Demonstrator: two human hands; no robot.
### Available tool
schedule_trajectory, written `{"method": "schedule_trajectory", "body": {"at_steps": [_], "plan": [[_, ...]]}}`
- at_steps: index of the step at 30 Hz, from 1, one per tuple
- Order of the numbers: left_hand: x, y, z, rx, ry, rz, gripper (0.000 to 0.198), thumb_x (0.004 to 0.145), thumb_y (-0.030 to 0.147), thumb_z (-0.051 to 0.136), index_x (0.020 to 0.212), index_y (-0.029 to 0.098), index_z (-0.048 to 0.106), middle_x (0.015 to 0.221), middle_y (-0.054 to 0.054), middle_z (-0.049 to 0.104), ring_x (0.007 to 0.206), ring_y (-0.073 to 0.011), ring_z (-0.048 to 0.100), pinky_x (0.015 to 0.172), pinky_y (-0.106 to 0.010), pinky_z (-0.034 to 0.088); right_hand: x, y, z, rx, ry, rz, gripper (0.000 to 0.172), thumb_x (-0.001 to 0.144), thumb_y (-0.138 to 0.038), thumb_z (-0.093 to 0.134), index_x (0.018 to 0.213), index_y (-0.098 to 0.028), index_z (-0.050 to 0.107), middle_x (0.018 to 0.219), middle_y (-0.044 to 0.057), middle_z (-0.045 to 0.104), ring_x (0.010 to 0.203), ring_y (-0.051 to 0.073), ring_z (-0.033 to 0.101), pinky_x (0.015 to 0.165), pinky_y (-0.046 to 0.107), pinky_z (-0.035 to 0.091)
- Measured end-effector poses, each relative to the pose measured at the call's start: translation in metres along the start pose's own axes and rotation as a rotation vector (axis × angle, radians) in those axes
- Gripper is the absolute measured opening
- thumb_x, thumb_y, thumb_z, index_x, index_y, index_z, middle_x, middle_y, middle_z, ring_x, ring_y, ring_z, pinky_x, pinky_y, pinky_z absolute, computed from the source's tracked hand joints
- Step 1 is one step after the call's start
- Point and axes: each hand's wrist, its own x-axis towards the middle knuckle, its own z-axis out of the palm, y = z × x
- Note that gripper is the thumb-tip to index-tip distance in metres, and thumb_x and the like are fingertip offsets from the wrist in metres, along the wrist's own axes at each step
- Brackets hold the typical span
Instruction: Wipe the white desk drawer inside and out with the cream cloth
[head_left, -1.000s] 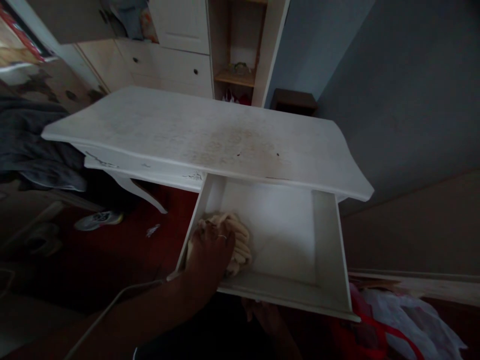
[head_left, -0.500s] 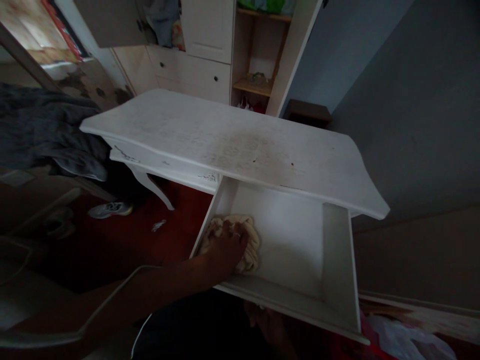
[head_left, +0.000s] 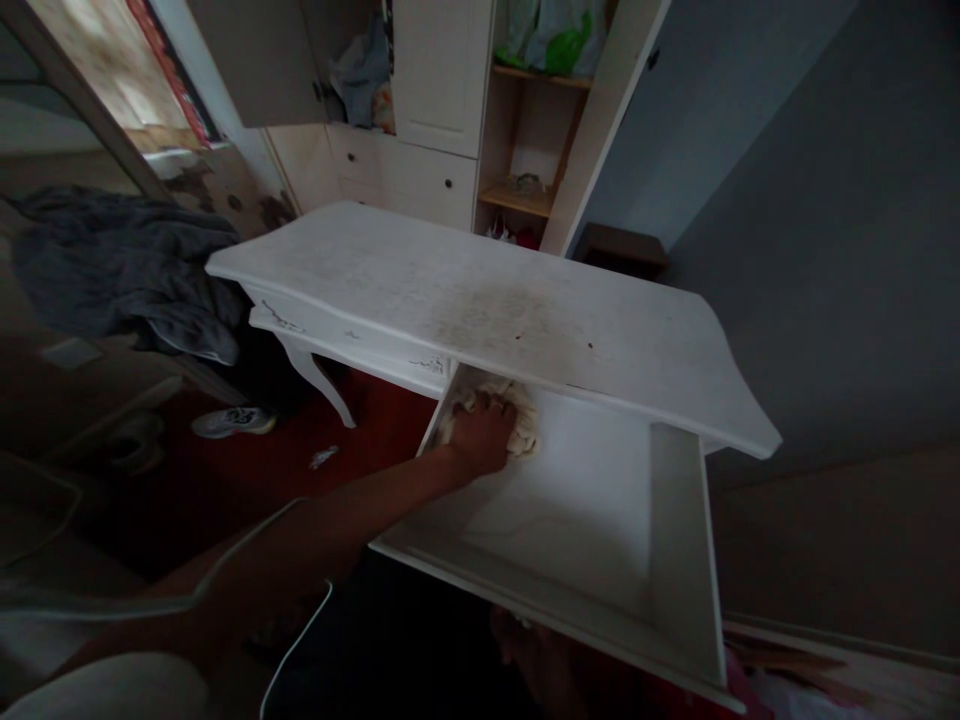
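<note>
My left hand (head_left: 484, 435) presses a bunched cream cloth (head_left: 525, 430) against the bottom of a pulled-out white drawer (head_left: 585, 500). The fingers curl over the cloth near the drawer's back left corner. Below the drawer's front panel, in deep shadow, is my right hand (head_left: 529, 650). It is close to the panel's lower edge; its fingers are partly hidden, and I cannot tell whether it grips the drawer. The drawer belongs to a white table (head_left: 375, 260) with a dark smudged patch on its top.
A white wardrobe (head_left: 442, 150) with open doors stands behind the table. Dark grey clothing (head_left: 127, 270) is heaped at the left. A shoe (head_left: 234, 421) lies on the red floor (head_left: 375, 420). A thin white cable (head_left: 300, 635) hangs by my left arm. A grey wall (head_left: 825, 250) rises at the right.
My left hand has slid the cloth from the drawer's front left toward its back left corner. My right hand stays under the front panel. The view has shifted slightly.
</note>
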Motion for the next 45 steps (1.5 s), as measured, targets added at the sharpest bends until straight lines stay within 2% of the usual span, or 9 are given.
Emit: {"method": "schedule_trajectory", "body": {"at_steps": [4,8,15,20,26,32,39,41,45], "plan": [[0.030,0.000,-0.001,-0.030,0.015,-0.035,0.059,0.077,0.030,0.062,0.134,0.018,0.048,0.134,-0.018,0.054,0.126,-0.0366,0.045,0.098,-0.060,0.041,0.000,-0.006,0.007,-0.007,-0.025,-0.021,0.055,0.077,-0.074,0.059,0.071,-0.020,0.068,0.060,0.003,0.059,0.053,0.016,0.051,0.051,0.030,0.042],[0.045,0.004,0.002,-0.033,0.049,-0.059,0.058,0.076,0.034,0.062,0.131,0.019,0.052,0.130,-0.017,0.058,0.121,-0.0379,0.049,0.102,-0.064,0.034,0.001,-0.010,0.011,-0.038,-0.044,0.019,0.055,0.079,-0.074,0.057,0.067,-0.021,0.067,0.058,0.003,0.057,0.053,0.016,0.049,0.053,0.031,0.041],[0.048,0.006,0.009,-0.056,0.079,-0.059,0.056,0.076,0.033,0.060,0.128,0.017,0.053,0.130,-0.018,0.058,0.122,-0.0384,0.048,0.101,-0.063,0.034,0.001,-0.009,0.010,-0.011,-0.031,0.017,0.053,0.074,-0.075,0.061,0.064,-0.023,0.066,0.058,0.004,0.057,0.053,0.018,0.050,0.049,0.033,0.040],[0.045,0.015,0.016,-0.080,0.162,-0.041,0.053,0.078,0.033,0.060,0.128,0.016,0.054,0.131,-0.017,0.057,0.123,-0.0374,0.046,0.103,-0.062,0.033,0.001,0.000,0.002,0.006,0.028,0.038,0.051,0.072,-0.074,0.064,0.069,-0.023,0.070,0.064,0.006,0.061,0.056,0.020,0.053,0.049,0.034,0.041],[0.046,0.051,0.022,-0.120,0.212,0.057,0.057,0.084,0.043,0.060,0.133,0.016,0.050,0.132,-0.017,0.056,0.125,-0.0348,0.044,0.107,-0.059,0.031,0.001,0.017,-0.006,0.065,0.077,0.054,0.054,0.068,-0.077,0.066,0.065,-0.022,0.068,0.062,0.007,0.063,0.060,0.021,0.058,0.050,0.034,0.045],[0.057,0.094,0.025,-0.129,0.216,0.098,0.058,0.084,0.044,0.061,0.133,0.015,0.050,0.132,-0.017,0.055,0.127,-0.0352,0.042,0.110,-0.059,0.027,0.004,0.009,0.005,0.139,0.060,0.039,0.051,0.064,-0.072,0.074,0.070,-0.021,0.069,0.071,0.007,0.067,0.059,0.019,0.058,0.049,0.030,0.043],[0.064,0.121,0.026,-0.080,0.187,0.178,0.064,0.084,0.046,0.060,0.136,0.012,0.047,0.136,-0.021,0.050,0.129,-0.0372,0.040,0.109,-0.061,0.025,0.006,0.005,0.015,0.062,0.046,-0.058,0.047,0.071,-0.066,0.072,0.071,-0.019,0.068,0.057,0.002,0.060,0.053,0.016,0.054,0.054,0.030,0.042],[0.066,0.128,0.026,-0.072,0.181,0.174,0.065,0.084,0.047,0.059,0.137,0.013,0.046,0.138,-0.021,0.050,0.129,-0.0372,0.040,0.109,-0.062,0.025,0.007,0.008,0.014,0.063,0.047,-0.046,0.045,0.070,-0.062,0.075,0.074,-0.018,0.069,0.061,0.003,0.063,0.054,0.015,0.056,0.055,0.029,0.043],[0.071,0.141,0.027,-0.066,0.182,0.213,0.056,0.086,0.042,0.057,0.134,0.014,0.050,0.136,-0.021,0.052,0.127,-0.0369,0.043,0.105,-0.061,0.030,0.009,0.014,0.014,0.192,0.043,-0.016,0.052,0.066,-0.067,0.074,0.083,-0.018,0.069,0.073,0.005,0.067,0.054,0.015,0.058,0.049,0.026,0.040]]}}
